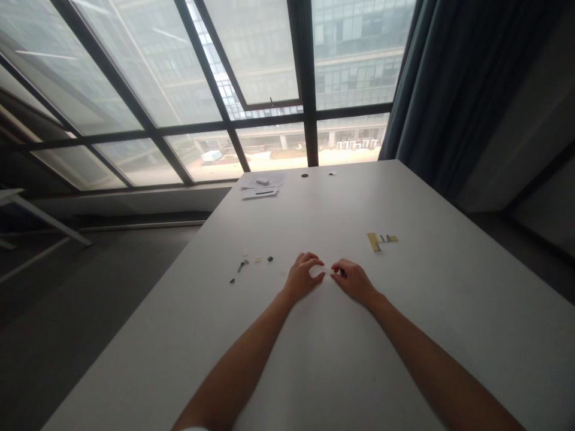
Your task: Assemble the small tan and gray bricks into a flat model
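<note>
Just over the white table, my two hands meet fingertip to fingertip around a small whitish piece, too small and pale to identify. My left hand curves in a pinch, its thumb and forefinger at the piece's left end. At the right end, my right hand is closed in a pinch too, with its other fingers curled in. Left of the hands lie several small dark pieces and a cream piece. Yellow strips with grey bits are laid out to the right.
Papers with a dark pen-like object lie at the table's far left corner. Two round holes are near the far edge. Beyond stand large windows, with a dark curtain at the right.
</note>
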A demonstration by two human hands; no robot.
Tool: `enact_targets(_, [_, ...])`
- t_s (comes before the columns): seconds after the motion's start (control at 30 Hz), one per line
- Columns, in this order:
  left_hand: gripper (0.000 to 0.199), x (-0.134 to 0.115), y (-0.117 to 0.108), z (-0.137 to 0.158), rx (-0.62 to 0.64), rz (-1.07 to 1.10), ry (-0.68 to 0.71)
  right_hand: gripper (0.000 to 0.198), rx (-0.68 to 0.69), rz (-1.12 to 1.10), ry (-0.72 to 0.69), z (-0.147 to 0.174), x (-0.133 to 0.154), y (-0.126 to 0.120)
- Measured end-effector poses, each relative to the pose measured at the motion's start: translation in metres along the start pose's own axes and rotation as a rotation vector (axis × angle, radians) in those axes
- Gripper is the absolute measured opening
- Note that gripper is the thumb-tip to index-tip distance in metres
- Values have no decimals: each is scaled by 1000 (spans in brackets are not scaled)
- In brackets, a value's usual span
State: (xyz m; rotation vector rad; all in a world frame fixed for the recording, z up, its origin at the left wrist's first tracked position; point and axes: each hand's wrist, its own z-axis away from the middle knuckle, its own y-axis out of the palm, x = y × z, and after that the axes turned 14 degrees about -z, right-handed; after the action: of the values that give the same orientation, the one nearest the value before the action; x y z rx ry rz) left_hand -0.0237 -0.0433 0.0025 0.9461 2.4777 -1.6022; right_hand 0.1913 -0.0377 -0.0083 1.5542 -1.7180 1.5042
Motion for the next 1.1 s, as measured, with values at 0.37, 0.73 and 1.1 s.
enact_targets(0.37, [6,4,2,-1,32,35,-8,3,1,-4,5,0,3,-1])
enact_targets(0.73, [7,4,1,-2,34,55,1,5,4,-2,3,0,1,0])
enact_targets(1.1, [8,6,2,-2,44,70,6,3,5,-4,10,0,4,-1])
